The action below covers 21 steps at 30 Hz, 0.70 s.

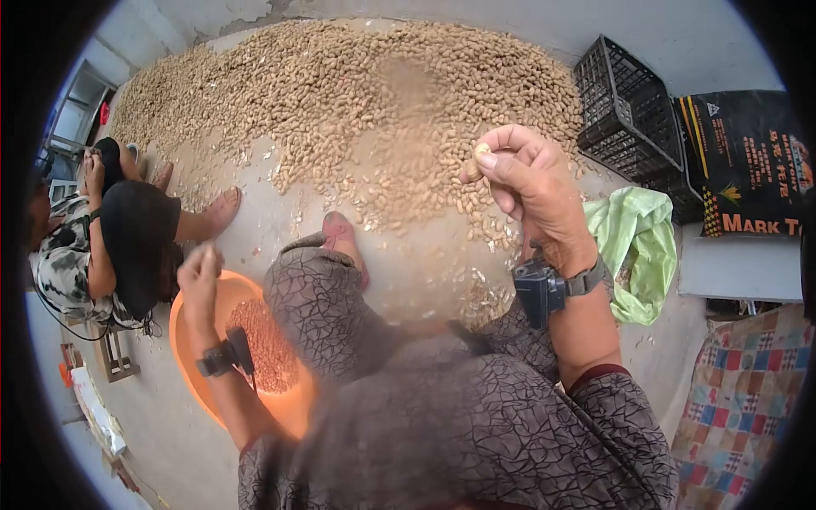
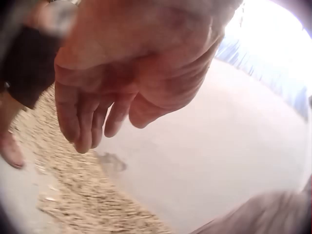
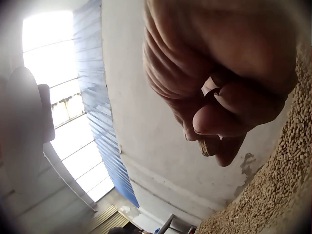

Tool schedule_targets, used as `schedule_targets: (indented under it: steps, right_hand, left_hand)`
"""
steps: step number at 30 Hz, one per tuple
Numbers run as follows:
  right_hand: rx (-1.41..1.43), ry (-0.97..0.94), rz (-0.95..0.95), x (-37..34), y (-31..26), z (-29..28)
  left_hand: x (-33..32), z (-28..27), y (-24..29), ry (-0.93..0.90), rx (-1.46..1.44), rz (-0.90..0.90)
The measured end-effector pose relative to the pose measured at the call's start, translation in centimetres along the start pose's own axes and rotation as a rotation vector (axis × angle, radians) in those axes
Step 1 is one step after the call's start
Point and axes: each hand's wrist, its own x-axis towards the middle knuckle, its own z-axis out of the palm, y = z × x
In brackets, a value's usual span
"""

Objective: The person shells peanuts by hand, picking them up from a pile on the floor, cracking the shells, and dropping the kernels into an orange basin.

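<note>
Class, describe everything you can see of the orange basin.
The orange basin looks like smooth plastic, rounded and open. It stands upright on the floor, on the person's left beside the trouser leg, holding many reddish kernels. The left arm crosses over it, hiding part; whether anything outside touches it is unclear.

On the black bag (image 1: 728, 153), "MARK T" is printed in large orange capitals (image 1: 755, 224) along the lower edge, the wording being cut off after the T. Above it, upright columns of orange-red characters (image 1: 779, 161) are set, too small to be read surely. A small white triangular sign (image 1: 712, 109) is printed near the top.
</note>
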Motion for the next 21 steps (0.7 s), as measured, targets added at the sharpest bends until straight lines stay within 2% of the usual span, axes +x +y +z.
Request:
schedule_targets:
  steps: [1,2,4,7,8,10,11,13,14,16,19,21]
  right_hand:
    - [-0.005,-0.001,-0.01,0.0,-0.3,0.2]
    - [-0.003,0.02,-0.03,-0.1,-0.4,0.5]
    - [-0.005,0.058,-0.053,-0.4,-0.9,0.8]
    - [-0.003,0.099,-0.162,-0.3,-0.7,0.7]
    - [-0.006,0.112,-0.169,-0.6,-1.1,0.8]
    - [-0.02,0.167,-0.203,-0.8,-1.2,0.6]
    - [-0.029,0.219,-0.223,-0.9,-1.2,0.4]
    - [-0.057,0.25,-0.233,-1.1,-1.5,-0.1]
    - [-0.065,0.259,-0.267,-1.2,-1.7,-0.4]
    - [-0.072,0.279,-0.299,-1.2,-1.9,-0.8]
    - [-0.102,0.319,-0.316,-1.2,-2.2,-0.9]
    - [-0.22,0.319,-0.295,-1.2,-2.3,-1.0]
  left_hand:
    - [0.3,1.5,5.5,0.006,-0.054,0.019]
    - [0.1,3.3,10.9,-0.075,-0.236,0.075]
    - [0.2,6.4,17.6,-0.235,-0.417,0.096]
    - [0.2,12.2,23.5,-0.561,-0.372,0.308]
    - [0.1,14.2,24.8,-0.639,-0.337,0.285]
    - [0.2,18.5,25.5,-0.767,-0.403,0.255]
    - [-0.1,20.0,25.9,-0.773,-0.405,0.267]
    - [-0.5,22.3,26.4,-0.821,-0.592,0.228]
    - [-0.5,23.3,26.4,-0.83,-0.591,0.235]
    - [-0.1,24.9,26.1,-0.837,-0.827,0.136]
    - [0.0,25.9,25.3,-0.957,-0.883,0.106]
    - [-0.4,26.5,25.3,-0.951,-0.93,0.073]
